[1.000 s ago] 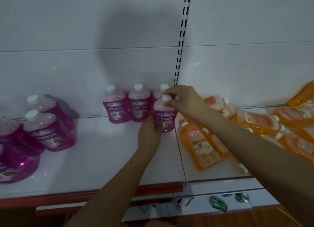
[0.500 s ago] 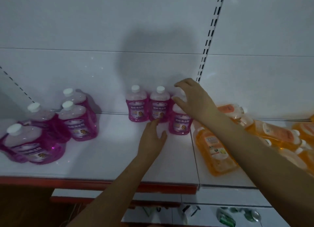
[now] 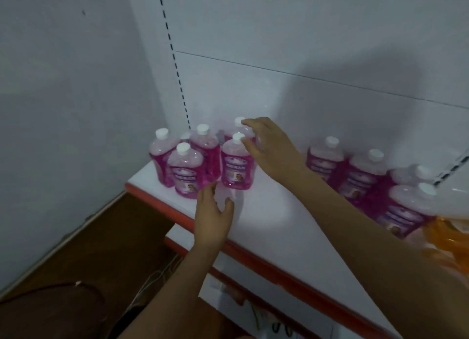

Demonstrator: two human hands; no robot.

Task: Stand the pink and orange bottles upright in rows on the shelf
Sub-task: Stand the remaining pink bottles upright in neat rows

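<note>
So there's a loose bunch of clear plastic bottles of pink liquid with white screw caps at the left end of the white shelf [image 3: 274, 211] with the orange-red front lip, right where both hands are working. The front pink bottle nearest the right hand [image 3: 237, 163] stands upright, its label facing out but too blurry to read. The right hand [image 3: 272, 149] is reaching over it with fingers spread and lightly bent, fingertips [image 3: 247, 145] right at its shoulder and at the cap of the bottle behind it [image 3: 239, 124]; I honestly can't tell if it's actually gripping either one or just touching. That rear bottle is mostly hidden by the hand.

The left hand [image 3: 213, 213] sits lower, over the shelf's front edge, fingers loose and apart, holding nothing, its tips just short of another upright pink bottle [image 3: 186, 173] to the left of the first. Behind that are two or three more pink ones [image 3: 205, 151], packed tight so you only see caps and shoulders of some.

Off past the right forearm there's a second pink group [image 3: 360, 176], upright as far as I can see, partly covered by the arm and smeared by motion. At the far right edge something orange and see-through [image 3: 446, 237] pokes in, cut off and too blurred to say what it is.

Below, a lower white shelf [image 3: 253, 277] and brown floor [image 3: 88, 250] with some cables.
</note>
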